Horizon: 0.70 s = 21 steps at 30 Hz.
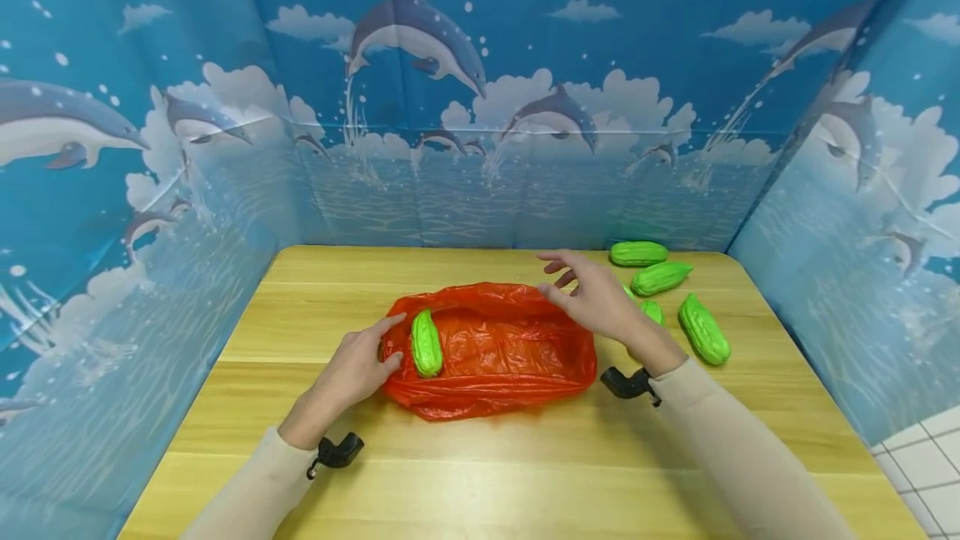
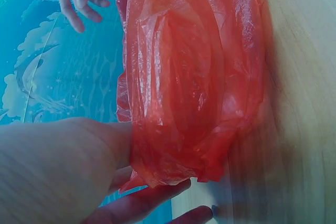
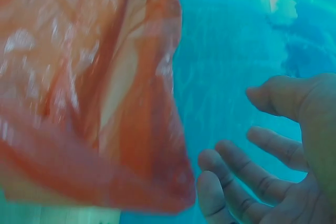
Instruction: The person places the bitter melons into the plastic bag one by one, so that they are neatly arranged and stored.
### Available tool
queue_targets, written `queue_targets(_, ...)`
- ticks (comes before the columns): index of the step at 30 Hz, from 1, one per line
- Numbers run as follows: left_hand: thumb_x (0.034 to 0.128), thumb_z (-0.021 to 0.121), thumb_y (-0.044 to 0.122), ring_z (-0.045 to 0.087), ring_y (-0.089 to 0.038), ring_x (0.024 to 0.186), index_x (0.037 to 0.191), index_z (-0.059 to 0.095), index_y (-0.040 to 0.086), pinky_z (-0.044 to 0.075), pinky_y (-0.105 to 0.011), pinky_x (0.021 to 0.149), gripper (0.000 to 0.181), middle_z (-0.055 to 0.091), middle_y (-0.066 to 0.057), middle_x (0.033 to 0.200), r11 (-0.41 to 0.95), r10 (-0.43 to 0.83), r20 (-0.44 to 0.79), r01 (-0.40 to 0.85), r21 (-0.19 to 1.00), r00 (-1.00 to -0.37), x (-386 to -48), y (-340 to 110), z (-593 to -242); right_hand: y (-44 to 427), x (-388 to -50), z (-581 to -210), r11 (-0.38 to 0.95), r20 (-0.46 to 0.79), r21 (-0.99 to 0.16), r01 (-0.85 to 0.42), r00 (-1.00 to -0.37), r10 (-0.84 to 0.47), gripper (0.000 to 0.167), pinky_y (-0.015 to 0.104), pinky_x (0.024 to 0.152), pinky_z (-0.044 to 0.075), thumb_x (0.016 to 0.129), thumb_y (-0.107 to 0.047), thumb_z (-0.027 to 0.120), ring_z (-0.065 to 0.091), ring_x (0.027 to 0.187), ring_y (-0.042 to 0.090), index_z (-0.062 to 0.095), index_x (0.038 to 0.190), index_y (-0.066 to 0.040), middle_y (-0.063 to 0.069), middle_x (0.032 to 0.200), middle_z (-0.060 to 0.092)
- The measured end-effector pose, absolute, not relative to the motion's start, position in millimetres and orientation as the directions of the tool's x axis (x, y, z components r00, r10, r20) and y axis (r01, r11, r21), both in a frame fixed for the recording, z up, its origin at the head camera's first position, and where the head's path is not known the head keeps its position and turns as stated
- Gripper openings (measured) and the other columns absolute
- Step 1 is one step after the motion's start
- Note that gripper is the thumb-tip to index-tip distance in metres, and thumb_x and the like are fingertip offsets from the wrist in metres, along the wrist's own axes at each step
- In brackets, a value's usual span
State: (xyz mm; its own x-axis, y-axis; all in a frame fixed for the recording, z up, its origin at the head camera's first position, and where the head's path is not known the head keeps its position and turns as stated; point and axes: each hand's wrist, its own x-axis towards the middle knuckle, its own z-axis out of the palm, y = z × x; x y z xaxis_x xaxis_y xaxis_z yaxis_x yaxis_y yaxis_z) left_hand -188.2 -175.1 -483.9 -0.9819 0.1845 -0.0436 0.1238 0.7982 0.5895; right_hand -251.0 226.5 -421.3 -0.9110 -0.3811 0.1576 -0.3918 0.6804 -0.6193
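Note:
A red plastic bag (image 1: 491,397) lies spread open on the table, its mouth facing up. Inside its left end sits one bright green ribbed gourd (image 1: 427,345), which looks like a bitter gourd. My left hand (image 1: 357,367) is at the bag's left end, its spread fingers touching the plastic; in the left wrist view the bag (image 2: 178,82) hides part of them. Over the bag's back right rim hovers my right hand (image 1: 600,300), fingers loosely bent and holding nothing. The right wrist view shows that hand (image 3: 278,182) apart from the bag (image 3: 152,145).
More green gourds lie right of the bag: one (image 1: 638,253) at the table's back edge, another (image 1: 662,277) just in front, one (image 1: 703,330) farther right, and others partly hidden by my right hand. A dolphin-printed curtain (image 1: 480,190) encloses the wooden table (image 1: 480,473) at the back and sides.

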Motion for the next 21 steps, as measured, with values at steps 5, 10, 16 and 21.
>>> queue_targets(5,0.1085,0.078,0.01,0.047,-0.014,0.058,0.174,0.055,0.011,0.043,-0.027,0.058,0.069,0.058,-0.003,0.076,0.792,0.168,-0.034,0.114,0.6,-0.985,-187.2,-175.7,-484.8,244.5,-260.1,-426.4,0.69,0.163,-0.618,-0.377,-0.92,-0.356,0.054,0.058,0.097,0.069,0.117,-0.025,0.074,0.08,0.121,0.04,0.062,0.167,-0.011,0.023,0.15,0.073)
queue_targets(10,0.108,0.075,0.006,0.047,-0.012,0.054,0.173,0.055,0.01,0.042,-0.025,0.054,0.068,0.049,0.001,0.069,0.784,0.168,-0.022,0.12,0.609,-0.986,-186.8,-176.5,-485.8,262.4,-269.9,-432.1,0.732,0.136,-0.596,-0.331,-0.939,-0.315,0.054,0.062,0.098,0.069,0.118,-0.026,0.072,0.08,0.121,0.043,0.061,0.168,-0.009,0.027,0.15,0.071)
queue_targets(16,0.1086,0.072,0.002,0.047,-0.012,0.054,0.174,0.055,0.012,0.041,-0.025,0.053,0.068,0.051,-0.001,0.069,0.773,0.176,-0.031,0.118,0.623,-0.984,-185.0,-178.5,-486.2,281.8,-276.8,-440.2,0.759,0.117,-0.579,-0.296,-0.952,-0.282,0.055,0.067,0.102,0.066,0.118,-0.027,0.07,0.077,0.126,0.049,0.059,0.169,-0.008,0.031,0.156,0.068)
queue_targets(21,0.1088,0.068,0.0,0.045,-0.012,0.054,0.174,0.056,0.014,0.039,-0.024,0.054,0.068,0.05,0.0,0.067,0.759,0.192,-0.037,0.125,0.639,-0.981,-184.4,-178.7,-485.7,295.6,-282.4,-445.9,0.777,0.103,-0.554,-0.298,-0.951,-0.291,0.056,0.074,0.111,0.06,0.119,-0.026,0.068,0.071,0.135,0.057,0.056,0.17,-0.004,0.036,0.161,0.062)
